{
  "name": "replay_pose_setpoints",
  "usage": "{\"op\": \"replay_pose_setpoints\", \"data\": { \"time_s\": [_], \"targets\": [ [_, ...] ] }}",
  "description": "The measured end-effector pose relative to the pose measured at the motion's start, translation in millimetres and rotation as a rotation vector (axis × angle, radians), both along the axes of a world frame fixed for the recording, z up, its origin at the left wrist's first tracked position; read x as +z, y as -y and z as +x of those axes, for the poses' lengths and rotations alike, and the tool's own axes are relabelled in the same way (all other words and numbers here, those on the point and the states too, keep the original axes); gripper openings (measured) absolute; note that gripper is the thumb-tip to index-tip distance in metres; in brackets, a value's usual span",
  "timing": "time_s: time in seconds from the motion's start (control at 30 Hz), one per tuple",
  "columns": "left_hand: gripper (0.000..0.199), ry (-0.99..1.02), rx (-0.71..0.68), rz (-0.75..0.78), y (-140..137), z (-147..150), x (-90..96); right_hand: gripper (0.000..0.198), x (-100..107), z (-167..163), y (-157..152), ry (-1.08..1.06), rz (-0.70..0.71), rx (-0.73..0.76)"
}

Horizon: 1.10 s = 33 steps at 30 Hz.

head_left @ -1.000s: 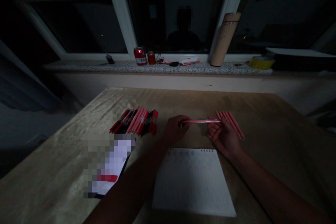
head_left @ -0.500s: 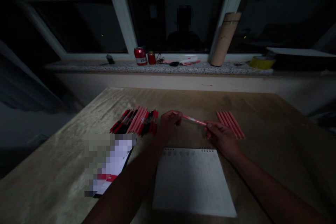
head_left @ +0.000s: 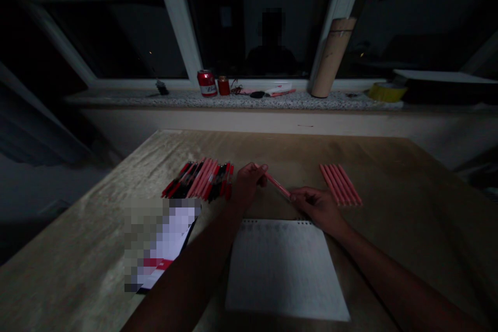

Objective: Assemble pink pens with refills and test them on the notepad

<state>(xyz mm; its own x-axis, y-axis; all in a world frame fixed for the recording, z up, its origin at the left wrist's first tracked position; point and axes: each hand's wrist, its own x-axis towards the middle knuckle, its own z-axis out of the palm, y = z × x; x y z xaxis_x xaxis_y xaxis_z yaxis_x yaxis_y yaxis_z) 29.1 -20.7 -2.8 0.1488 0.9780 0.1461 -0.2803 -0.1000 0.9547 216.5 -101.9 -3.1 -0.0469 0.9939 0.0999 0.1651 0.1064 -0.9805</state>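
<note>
A pink pencil (head_left: 277,185) slants between my two hands above the table, its right end lower. My left hand (head_left: 249,179) pinches the upper left end. At the lower right end, the fingers of my right hand (head_left: 313,205) are closed on it. To the right lies a row of several pink pencils (head_left: 340,184), side by side. A mixed group of pink, red and black pens and pencils (head_left: 202,179) is spread left of my left hand. Below my hands rests a spiral notepad (head_left: 286,270), partly covered by my left forearm.
A phone (head_left: 171,244), partly blurred out, lies left of my left forearm on the table (head_left: 272,150). Along the windowsill (head_left: 187,98) stand a red can (head_left: 207,83), a small red jar (head_left: 223,86), a cardboard tube (head_left: 333,57) and a yellow tape roll (head_left: 387,92).
My right hand has moved left and slightly down, and the pencil now tilts more steeply, with its label turned out of sight. My left hand has barely moved.
</note>
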Motion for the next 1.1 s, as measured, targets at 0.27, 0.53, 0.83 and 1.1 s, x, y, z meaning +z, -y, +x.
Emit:
{"op": "replay_pose_setpoints", "data": {
  "time_s": [0.27,0.53,0.83,1.1],
  "targets": [
    [0.033,-0.007,-0.136,-0.022,4.3,4.4,2.5,0.024,5.4,-8.6,-0.1,0.187,0.06,0.005],
    [0.035,-0.145,-0.183,-0.005,12.1,9.2,13.3,0.024,5.8,-12.7,0.2,0.199,0.101,-0.004],
    [0.037,-0.285,-0.244,0.028,13.2,12.3,12.0,0.029,4.4,-2.3,-4.8,0.176,0.083,-0.062],
    [0.033,-0.413,-0.312,0.056,13.7,14.6,3.6,0.035,16.4,18.1,-9.3,0.208,0.039,-0.251]
  ]
}}
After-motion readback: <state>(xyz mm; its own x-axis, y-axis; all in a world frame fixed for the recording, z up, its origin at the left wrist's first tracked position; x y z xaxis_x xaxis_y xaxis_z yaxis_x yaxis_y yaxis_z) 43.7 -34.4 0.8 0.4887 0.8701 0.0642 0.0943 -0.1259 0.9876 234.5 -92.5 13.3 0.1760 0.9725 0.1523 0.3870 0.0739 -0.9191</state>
